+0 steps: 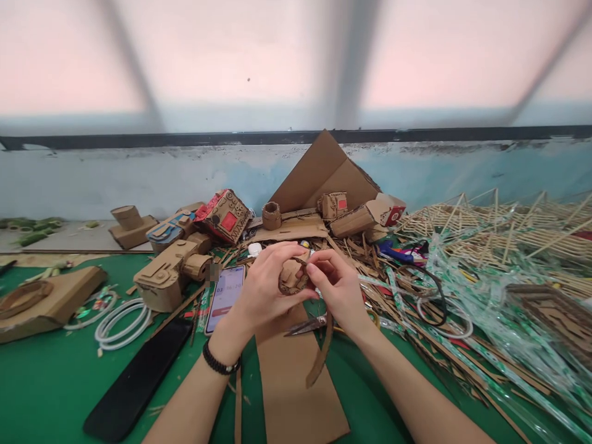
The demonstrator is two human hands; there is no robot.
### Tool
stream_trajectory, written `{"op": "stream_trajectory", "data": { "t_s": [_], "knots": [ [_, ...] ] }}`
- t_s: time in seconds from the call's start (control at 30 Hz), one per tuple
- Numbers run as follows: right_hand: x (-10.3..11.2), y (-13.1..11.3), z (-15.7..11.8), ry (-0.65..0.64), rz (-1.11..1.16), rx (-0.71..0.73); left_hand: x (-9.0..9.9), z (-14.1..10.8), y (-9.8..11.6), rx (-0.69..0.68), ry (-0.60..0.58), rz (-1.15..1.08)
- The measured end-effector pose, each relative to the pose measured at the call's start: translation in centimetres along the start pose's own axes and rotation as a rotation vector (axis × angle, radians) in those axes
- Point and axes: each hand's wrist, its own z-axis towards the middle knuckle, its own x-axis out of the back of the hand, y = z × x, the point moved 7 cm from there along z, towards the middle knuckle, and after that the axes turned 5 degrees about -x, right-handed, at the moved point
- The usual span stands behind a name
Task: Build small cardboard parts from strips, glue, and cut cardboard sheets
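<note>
My left hand (263, 288) is wrapped round a small round cardboard piece (293, 277), its open end facing me and rough cardboard showing inside. At the right edge of that piece, my right hand (340, 287) pinches a cardboard strip, whose curved tail (320, 364) hangs below my fingers. Part of the strip is hidden behind the right hand. Below both hands lies a flat cardboard sheet (300, 401). Scissors (308, 325) rest across it, blades pointing left. A phone (226, 296) with a running timer lies beside my left wrist.
Cardboard camera models (169, 274) stand on the left, with a red-patterned cardboard box (224, 216) behind. A coiled white tube (123, 324) and black flat strip (139, 376) lie nearer. Cardboard scraps, clear plastic strips (504, 314) and a stick lattice (490, 228) fill the right.
</note>
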Motion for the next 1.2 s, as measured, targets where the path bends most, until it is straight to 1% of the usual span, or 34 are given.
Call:
{"op": "stream_trajectory", "data": {
  "t_s": [0.2,0.4,0.5,0.67,0.87,0.97,1.07,1.2],
  "knots": [
    [-0.7,0.7,-0.3,-0.054,0.075,-0.064,0.2,0.0,0.2,0.009,0.075,0.007],
    [-0.7,1.1,-0.2,-0.068,0.109,-0.102,0.2,-0.2,0.1,0.030,0.116,0.016],
    [-0.7,0.8,-0.3,-0.076,0.088,-0.105,0.3,-0.3,0.0,0.039,0.132,0.030],
    [-0.8,0.1,-0.2,-0.096,0.015,-0.093,0.6,-0.6,-0.2,0.059,0.190,0.070],
    [-0.7,-0.1,-0.1,-0.081,-0.034,-0.064,0.4,-0.6,-0.4,0.094,0.174,0.050],
    [-0.7,0.2,-0.1,-0.075,-0.032,-0.091,0.3,-0.5,-0.3,0.103,0.160,0.037],
    [-0.6,0.3,-0.1,-0.081,-0.037,-0.098,0.3,-0.5,-0.2,0.109,0.173,0.021],
    [-0.4,0.1,-0.1,-0.080,-0.079,-0.069,0.3,-0.5,-0.2,0.130,0.175,-0.003]
  ]
}}
